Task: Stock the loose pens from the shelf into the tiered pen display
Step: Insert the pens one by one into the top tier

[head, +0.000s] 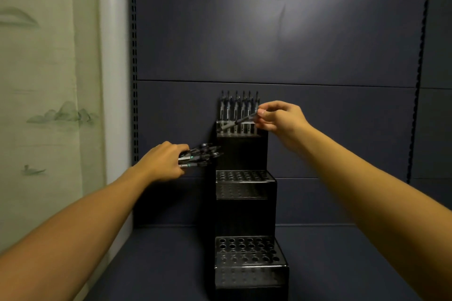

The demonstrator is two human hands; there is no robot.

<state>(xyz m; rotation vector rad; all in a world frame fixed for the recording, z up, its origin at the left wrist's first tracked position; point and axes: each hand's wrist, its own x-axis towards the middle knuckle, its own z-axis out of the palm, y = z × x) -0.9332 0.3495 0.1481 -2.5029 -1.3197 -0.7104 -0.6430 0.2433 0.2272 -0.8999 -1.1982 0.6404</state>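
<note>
Right hand pinching one pen, long axis tilting down-left toward top tier of display | left hand gripping spare pens | target hole probably front row, unclear.

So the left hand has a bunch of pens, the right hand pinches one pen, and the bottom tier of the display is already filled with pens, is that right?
Not quite. In the head view the standing pens fill the top tier of the display; the bottom tier's holes are empty. The rest holds: the left hand grips a bunch of pens, the right hand pinches one pen.
</note>
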